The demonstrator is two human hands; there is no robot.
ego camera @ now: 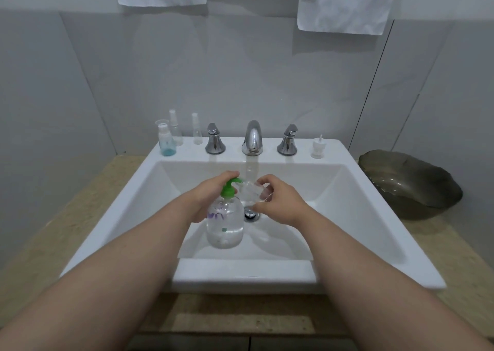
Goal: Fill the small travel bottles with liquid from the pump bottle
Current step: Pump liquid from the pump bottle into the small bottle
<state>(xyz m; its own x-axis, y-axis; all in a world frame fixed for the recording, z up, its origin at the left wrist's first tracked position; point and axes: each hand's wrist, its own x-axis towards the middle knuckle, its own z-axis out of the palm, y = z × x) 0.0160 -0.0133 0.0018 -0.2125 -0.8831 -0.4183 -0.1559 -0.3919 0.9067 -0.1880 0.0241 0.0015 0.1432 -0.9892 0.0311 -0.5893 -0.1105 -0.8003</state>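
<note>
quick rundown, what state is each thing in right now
clear pump bottle with green pump head: upright in the white sink, gripped at the pump by left hand
small clear travel bottle: held by right hand at the nozzle
small bottle with blue liquid: upright, nearly empty
two clear spray bottles: upright, capped
white pump cap: standing alone on the rim
chrome tap: flow unclear

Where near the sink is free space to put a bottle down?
Free: the white ceramic sink's front ledge, and the beige speckled counter left of it. Crowded: the back ledge, with small clear bottles and chrome taps.
</note>
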